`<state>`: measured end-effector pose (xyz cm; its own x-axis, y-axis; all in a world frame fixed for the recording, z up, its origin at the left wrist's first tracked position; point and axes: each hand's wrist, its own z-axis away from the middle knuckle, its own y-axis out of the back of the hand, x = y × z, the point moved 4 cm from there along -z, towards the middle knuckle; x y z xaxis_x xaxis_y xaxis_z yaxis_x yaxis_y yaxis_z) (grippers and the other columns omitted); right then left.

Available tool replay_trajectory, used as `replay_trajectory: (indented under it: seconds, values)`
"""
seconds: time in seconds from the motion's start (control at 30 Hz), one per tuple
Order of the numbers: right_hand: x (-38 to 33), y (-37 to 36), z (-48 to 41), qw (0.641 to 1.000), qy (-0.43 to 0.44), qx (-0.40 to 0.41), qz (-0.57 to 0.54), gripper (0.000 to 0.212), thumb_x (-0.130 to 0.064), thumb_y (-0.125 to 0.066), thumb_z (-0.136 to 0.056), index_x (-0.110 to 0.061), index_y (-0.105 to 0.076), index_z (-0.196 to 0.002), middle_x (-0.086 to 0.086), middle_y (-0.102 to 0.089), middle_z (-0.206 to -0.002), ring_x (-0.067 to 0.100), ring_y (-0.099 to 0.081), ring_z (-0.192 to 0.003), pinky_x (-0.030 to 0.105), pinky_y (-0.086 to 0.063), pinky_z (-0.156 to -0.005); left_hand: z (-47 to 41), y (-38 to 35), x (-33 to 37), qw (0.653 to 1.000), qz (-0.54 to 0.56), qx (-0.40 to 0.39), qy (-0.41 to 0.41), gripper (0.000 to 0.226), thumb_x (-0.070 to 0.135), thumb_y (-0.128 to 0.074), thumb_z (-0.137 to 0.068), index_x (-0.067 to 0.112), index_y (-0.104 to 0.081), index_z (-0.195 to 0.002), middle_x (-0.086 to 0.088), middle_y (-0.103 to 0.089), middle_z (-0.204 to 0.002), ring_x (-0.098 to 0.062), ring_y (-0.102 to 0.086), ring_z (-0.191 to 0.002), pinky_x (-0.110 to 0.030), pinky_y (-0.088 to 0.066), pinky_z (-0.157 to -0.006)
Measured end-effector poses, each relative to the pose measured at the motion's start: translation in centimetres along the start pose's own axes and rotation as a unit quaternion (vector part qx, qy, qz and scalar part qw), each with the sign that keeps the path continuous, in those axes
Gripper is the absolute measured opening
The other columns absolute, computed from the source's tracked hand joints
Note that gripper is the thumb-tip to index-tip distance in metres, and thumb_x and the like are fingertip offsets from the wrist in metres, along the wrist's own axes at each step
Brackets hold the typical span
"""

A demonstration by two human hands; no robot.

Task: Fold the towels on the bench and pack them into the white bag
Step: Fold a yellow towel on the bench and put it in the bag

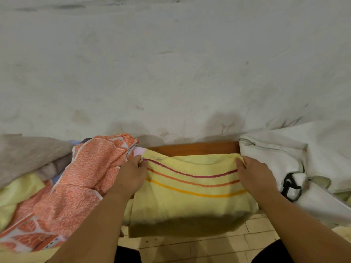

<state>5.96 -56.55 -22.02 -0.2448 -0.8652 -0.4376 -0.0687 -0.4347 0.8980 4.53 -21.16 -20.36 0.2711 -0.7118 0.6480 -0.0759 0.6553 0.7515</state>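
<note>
The yellow towel (190,196) at centre is matt terry cloth with a short, soft nap and three woven stripes. Left of it, the orange towel (81,177) has a coarser, pebbly loop, and the grey towel (28,150) looks plush. The desk (195,148) is smooth red-brown wood with a slight sheen. At right, the white bag (275,158) is smooth fabric (its black buckle (290,186) looks plastic). The wall (171,73) is rough, scuffed matt plaster; the floor (190,245) is pale tile.

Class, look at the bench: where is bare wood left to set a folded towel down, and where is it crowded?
Only a narrow strip of bench is bare, bordered by the wall, the striped yellow towel, the orange towel and the white bag. Both ends are crowded.
</note>
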Motion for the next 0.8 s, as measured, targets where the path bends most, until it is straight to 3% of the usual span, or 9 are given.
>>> replay_trajectory:
  seconds: [0.07, 0.17, 0.23, 0.37, 0.47, 0.57, 0.67, 0.8]
  values:
    - [0.2, 0.1, -0.6, 1.000, -0.029, -0.003, -0.003, 0.033, -0.046, -0.031, -0.105, -0.028, -0.056, -0.094, -0.003, -0.061, -0.091, 0.025, -0.056, -0.089, 0.037, -0.042, -0.076, -0.5, -0.4, -0.3, 1.000, -0.005, 0.019, 0.018, 0.020, 0.026, -0.045, -0.105, 0.019, -0.059, -0.093, -0.005, -0.063, -0.090, -0.025, -0.054, -0.085, -0.035, -0.042, -0.075]
    - [0.4, 0.0, -1.4, 0.998, -0.065, -0.011, -0.007, 0.038, -0.053, -0.032, -0.103, -0.027, -0.058, -0.093, -0.002, -0.061, -0.089, 0.026, -0.056, -0.087, 0.039, -0.046, -0.076, -1.1, -0.7, -0.6, 0.997, -0.024, 0.045, 0.053, 0.025, 0.022, -0.046, -0.103, 0.009, -0.064, -0.114, -0.014, -0.069, -0.109, -0.026, -0.054, -0.088, -0.032, -0.040, -0.077]
    - [0.2, -0.1, -1.5, 0.997, -0.074, -0.014, -0.004, 0.038, -0.056, -0.036, -0.101, -0.027, -0.060, -0.091, -0.004, -0.062, -0.085, 0.025, -0.059, -0.084, 0.041, -0.051, -0.077, -1.5, -1.0, -1.0, 0.995, -0.042, 0.041, 0.075, 0.023, 0.020, -0.049, -0.100, 0.009, -0.066, -0.112, -0.015, -0.069, -0.110, -0.030, -0.058, -0.093, -0.032, -0.042, -0.079]
    - [-0.1, 0.0, -1.4, 0.997, -0.053, -0.031, -0.037, 0.029, -0.054, -0.047, -0.098, -0.030, -0.062, -0.090, -0.007, -0.066, -0.080, 0.018, -0.064, -0.077, 0.042, -0.056, -0.077, -2.0, -1.8, -1.2, 0.994, -0.057, 0.021, 0.094, 0.023, 0.032, -0.055, -0.095, 0.018, -0.063, -0.111, -0.009, -0.070, -0.110, -0.029, -0.060, -0.095, -0.035, -0.049, -0.084]
    - [-0.1, -0.2, -1.7, 0.996, -0.050, -0.055, -0.049, 0.022, -0.043, -0.052, -0.097, -0.027, -0.063, -0.087, -0.004, -0.068, -0.077, 0.018, -0.065, -0.071, 0.040, -0.058, -0.071, -2.5, -2.4, -0.9, 0.991, -0.080, -0.018, 0.110, 0.041, 0.046, -0.057, -0.090, 0.027, -0.053, -0.126, -0.004, -0.062, -0.124, -0.032, -0.056, -0.115, -0.035, -0.040, -0.085]
    - [0.2, -0.4, -2.2, 0.994, -0.054, -0.067, -0.066, 0.024, -0.028, -0.051, -0.097, -0.018, -0.066, -0.081, 0.004, -0.068, -0.073, 0.019, -0.062, -0.063, 0.034, -0.054, -0.061, -3.1, -2.4, -1.2, 0.990, -0.107, -0.018, 0.087, 0.041, 0.056, -0.056, -0.090, 0.031, -0.054, -0.122, -0.004, -0.062, -0.123, -0.033, -0.056, -0.114, -0.041, -0.048, -0.091]
    - [0.0, -0.1, -2.4, 0.995, -0.034, -0.052, -0.072, 0.027, -0.022, -0.052, -0.098, -0.009, -0.068, -0.081, 0.010, -0.069, -0.074, 0.021, -0.060, -0.063, 0.031, -0.049, -0.057, -3.1, -2.0, -1.2, 0.989, -0.139, 0.000, 0.058, 0.025, 0.042, -0.053, -0.096, 0.030, -0.059, -0.118, -0.006, -0.065, -0.117, -0.031, -0.059, -0.107, -0.044, -0.052, -0.089]
    - [-0.9, 0.5, -2.4, 0.996, 0.000, 0.002, -0.092, 0.020, -0.019, -0.055, -0.097, -0.020, -0.068, -0.082, -0.006, -0.066, -0.075, 0.008, -0.058, -0.071, 0.017, -0.039, -0.058, -3.1, -1.3, -1.1, 0.992, -0.112, 0.018, 0.048, 0.006, 0.028, -0.060, -0.093, 0.031, -0.063, -0.098, -0.003, -0.065, -0.101, -0.027, -0.061, -0.093, -0.041, -0.054, -0.082]
